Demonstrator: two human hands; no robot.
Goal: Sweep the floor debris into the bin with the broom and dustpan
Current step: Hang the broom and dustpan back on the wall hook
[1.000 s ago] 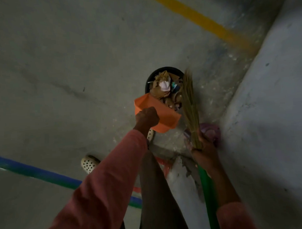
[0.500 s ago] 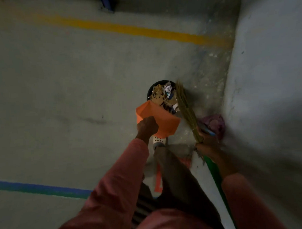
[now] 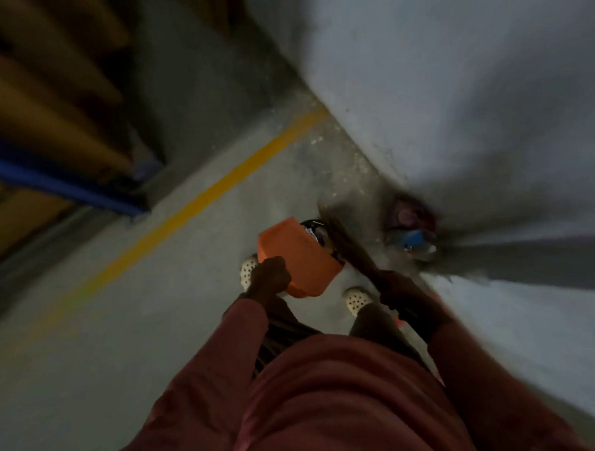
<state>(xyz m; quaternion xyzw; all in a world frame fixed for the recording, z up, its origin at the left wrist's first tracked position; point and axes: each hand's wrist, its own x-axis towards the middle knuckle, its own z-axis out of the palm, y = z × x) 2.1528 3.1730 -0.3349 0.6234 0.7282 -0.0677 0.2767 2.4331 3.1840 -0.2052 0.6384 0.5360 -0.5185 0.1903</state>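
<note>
Head view: since a second ago the view has swung sharply and blurred, so the wall [image 3: 453, 85] now fills the right and far side and a blue-edged rack [image 3: 68, 186] shows at far left. The left hand [image 3: 269, 277], fingers curled tight round the handle, still holds the orange dustpan [image 3: 290, 249] tipped over the black bin [image 3: 311, 225], now covering more of its mouth. The right hand [image 3: 396, 289] stays closed round the broom [image 3: 347, 247], its bristles lying across the bin's right rim.

Judging from this, the emptying is nearly done.

Room is tight: the bin sits close to the wall, with a purple bundle [image 3: 409, 218] and a blue scrap [image 3: 413, 239] just right of it. Bare floor [image 3: 140, 315] opens to the left, past the yellow line [image 3: 201, 201].
</note>
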